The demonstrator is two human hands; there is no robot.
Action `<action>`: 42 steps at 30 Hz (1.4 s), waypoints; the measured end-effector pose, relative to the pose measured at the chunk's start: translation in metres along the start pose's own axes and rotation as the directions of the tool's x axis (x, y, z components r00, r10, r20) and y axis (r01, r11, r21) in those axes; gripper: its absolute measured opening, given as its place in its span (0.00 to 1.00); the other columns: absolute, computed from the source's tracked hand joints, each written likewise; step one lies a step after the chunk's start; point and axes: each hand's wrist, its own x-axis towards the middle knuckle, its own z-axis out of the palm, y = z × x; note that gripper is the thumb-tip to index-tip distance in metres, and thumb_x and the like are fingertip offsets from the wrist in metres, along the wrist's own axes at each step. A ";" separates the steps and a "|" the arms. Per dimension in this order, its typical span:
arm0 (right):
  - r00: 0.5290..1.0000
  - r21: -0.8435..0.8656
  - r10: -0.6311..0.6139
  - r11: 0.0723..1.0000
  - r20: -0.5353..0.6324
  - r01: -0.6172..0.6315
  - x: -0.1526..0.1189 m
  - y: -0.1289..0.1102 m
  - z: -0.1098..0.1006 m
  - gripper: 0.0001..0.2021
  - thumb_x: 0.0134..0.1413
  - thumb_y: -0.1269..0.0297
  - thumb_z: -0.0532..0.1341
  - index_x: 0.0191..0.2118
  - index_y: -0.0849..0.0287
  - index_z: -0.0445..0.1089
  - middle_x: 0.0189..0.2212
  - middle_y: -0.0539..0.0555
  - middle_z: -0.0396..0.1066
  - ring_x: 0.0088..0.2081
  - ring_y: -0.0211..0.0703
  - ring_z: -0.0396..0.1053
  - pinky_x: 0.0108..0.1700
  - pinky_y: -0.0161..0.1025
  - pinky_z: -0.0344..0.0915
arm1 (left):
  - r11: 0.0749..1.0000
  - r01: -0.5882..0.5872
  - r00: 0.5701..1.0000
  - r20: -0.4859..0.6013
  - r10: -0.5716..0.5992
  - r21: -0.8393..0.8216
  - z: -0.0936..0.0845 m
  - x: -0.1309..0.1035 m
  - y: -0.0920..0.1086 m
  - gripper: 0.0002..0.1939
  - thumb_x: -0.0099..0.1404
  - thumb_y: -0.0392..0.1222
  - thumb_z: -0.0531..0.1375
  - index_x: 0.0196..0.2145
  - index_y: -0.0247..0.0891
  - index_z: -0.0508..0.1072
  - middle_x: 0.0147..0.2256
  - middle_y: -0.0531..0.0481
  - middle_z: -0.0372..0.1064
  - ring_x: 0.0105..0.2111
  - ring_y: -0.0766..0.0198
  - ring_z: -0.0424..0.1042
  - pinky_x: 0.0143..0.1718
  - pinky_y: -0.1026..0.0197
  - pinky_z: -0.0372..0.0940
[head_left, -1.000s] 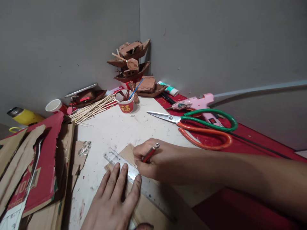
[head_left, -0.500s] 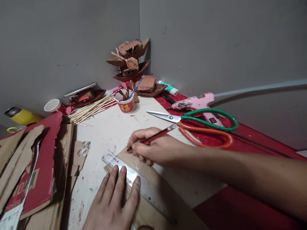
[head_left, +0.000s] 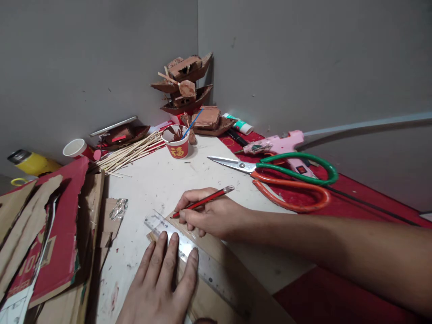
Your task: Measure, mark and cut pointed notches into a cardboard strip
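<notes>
Left hand (head_left: 157,279): palm down, fingers slightly fanned, tips resting on a clear ruler (head_left: 211,275) atop a brown sheet (head_left: 204,301); thumb mostly out of sight.
Right hand (head_left: 207,216): fingers closed in a writing grip round a red-and-black pencil (head_left: 202,201), point nr the sheet's far corner, just beside the ruler's edge.
Sheet: flat on a white board (head_left: 145,189) in front of the person, ruler slantwise across it. Bracing it w/ the heel of the L hand would prob. stop it creeping.
Pencil: tilted well over to the R (can't tell if the tip touches; too small). A steeper hold should give a finer mark; light, even pressure is likeliest to spare the surface.
Ruler: L fingertips bear on its far half, so the near end could swing; pressure spread along its length looks safer. Fingertips best kept back from the drawing edge.
Scissors (head_left: 251,168): lying just beyond the R forearm; elbow room tight, so long strokes call for care.
Paper cup (head_left: 177,150): upright, brown-stained inside, well apart from the sheet; best left there, re: smudges.
</notes>
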 end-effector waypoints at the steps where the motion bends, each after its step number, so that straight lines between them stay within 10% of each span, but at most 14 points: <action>1: 1.000 -0.013 -0.009 1.000 -0.001 0.009 0.000 0.001 0.000 0.05 0.52 0.73 0.59 0.32 0.59 0.71 0.27 0.50 0.73 0.26 0.36 0.69 0.22 0.29 0.61 | 1.000 0.003 1.000 -0.005 -0.003 -0.002 0.000 0.001 0.000 0.39 0.62 0.71 0.53 0.56 0.35 0.71 0.52 0.30 0.71 0.54 0.39 0.68 0.49 0.48 0.63; 18: 0.980 -0.242 -0.196 0.951 0.013 0.194 0.001 -0.004 -0.001 0.08 0.53 0.76 0.58 0.34 0.61 0.74 0.29 0.49 0.74 0.29 0.34 0.67 0.29 0.31 0.62 | 1.000 -0.015 1.000 0.009 0.015 -0.009 0.003 0.003 -0.002 0.45 0.62 0.72 0.53 0.61 0.31 0.65 0.54 0.26 0.69 0.54 0.37 0.68 0.49 0.47 0.64; 42: 0.971 -0.434 -0.005 0.894 0.239 0.111 -0.020 -0.046 -0.016 0.13 0.51 0.82 0.57 0.23 0.59 0.59 0.18 0.42 0.57 0.24 0.32 0.55 0.27 0.31 0.53 | 0.999 -0.044 0.999 0.025 0.044 -0.003 -0.002 0.009 -0.005 0.43 0.60 0.74 0.53 0.55 0.32 0.69 0.49 0.27 0.74 0.48 0.37 0.76 0.41 0.48 0.72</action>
